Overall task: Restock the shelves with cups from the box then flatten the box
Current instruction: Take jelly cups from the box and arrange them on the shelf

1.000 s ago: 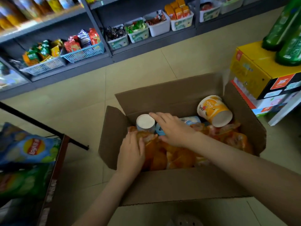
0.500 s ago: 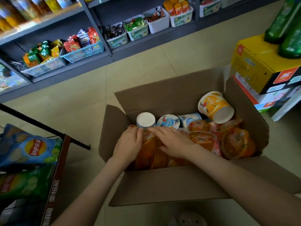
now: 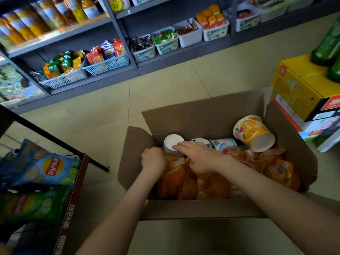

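Nearby, shelves (image 3: pixel 176 54); box (image 3: pixel 202 115) on tiled floor (image 3: pixel 165 92); left grip (image 3: pixel 152 160) clutches cups (image 3: pixel 174 178), right grip (image 3: pixel 199 157) unclear.

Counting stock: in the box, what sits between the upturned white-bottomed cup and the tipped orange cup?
Two blue-and-white cups lie there by the box's far wall, per the head view; the right hand overlaps one.

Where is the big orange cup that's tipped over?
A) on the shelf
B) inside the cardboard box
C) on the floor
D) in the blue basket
B: the orange cup lies on its side inside the cardboard box, at its far right corner.
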`<control>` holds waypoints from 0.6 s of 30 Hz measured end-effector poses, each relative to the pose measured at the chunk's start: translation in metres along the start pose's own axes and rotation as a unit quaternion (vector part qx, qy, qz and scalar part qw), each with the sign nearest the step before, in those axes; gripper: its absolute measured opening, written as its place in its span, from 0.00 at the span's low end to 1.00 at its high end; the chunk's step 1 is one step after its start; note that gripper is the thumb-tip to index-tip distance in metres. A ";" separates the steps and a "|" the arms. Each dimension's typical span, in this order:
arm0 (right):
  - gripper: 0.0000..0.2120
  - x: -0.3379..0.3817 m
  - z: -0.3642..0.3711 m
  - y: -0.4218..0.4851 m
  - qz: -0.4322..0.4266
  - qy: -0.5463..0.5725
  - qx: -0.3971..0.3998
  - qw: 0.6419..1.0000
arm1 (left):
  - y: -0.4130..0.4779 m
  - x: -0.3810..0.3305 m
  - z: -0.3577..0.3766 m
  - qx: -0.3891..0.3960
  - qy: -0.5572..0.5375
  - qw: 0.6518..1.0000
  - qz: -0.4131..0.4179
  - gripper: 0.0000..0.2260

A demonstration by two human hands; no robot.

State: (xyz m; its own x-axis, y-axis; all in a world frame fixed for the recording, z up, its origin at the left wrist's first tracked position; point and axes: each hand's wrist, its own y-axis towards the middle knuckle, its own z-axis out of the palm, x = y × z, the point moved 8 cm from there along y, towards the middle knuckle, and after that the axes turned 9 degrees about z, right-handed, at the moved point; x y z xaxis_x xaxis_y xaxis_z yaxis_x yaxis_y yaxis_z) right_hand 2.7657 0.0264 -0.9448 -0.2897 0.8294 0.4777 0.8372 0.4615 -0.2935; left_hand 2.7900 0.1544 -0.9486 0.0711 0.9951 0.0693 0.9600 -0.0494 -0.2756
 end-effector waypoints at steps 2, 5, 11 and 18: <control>0.32 -0.004 -0.010 0.003 0.013 0.037 -0.029 0.999 | -0.002 -0.002 -0.005 -0.031 0.003 0.999 0.022 0.12; 0.32 -0.008 -0.018 0.008 0.032 0.084 -0.065 0.994 | -0.009 -0.014 -0.019 -0.093 0.009 0.995 0.043 0.13; 0.41 0.009 -0.009 0.015 -0.017 0.167 -0.080 0.983 | -0.031 -0.055 -0.056 -0.219 0.108 0.962 0.122 0.21; 0.31 -0.021 -0.069 -0.011 -0.037 0.282 -0.298 0.911 | -0.057 -0.111 -0.101 -0.375 0.120 0.873 0.288 0.16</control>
State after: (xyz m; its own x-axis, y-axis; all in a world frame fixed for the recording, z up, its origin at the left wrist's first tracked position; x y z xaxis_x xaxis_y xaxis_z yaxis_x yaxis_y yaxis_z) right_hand 2.7946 -0.0176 -0.8942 -0.2117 0.4317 0.8768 0.9770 0.1173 0.1781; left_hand 2.7542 0.0381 -0.8439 0.5685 0.7444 0.3502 0.6470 -0.6675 0.3685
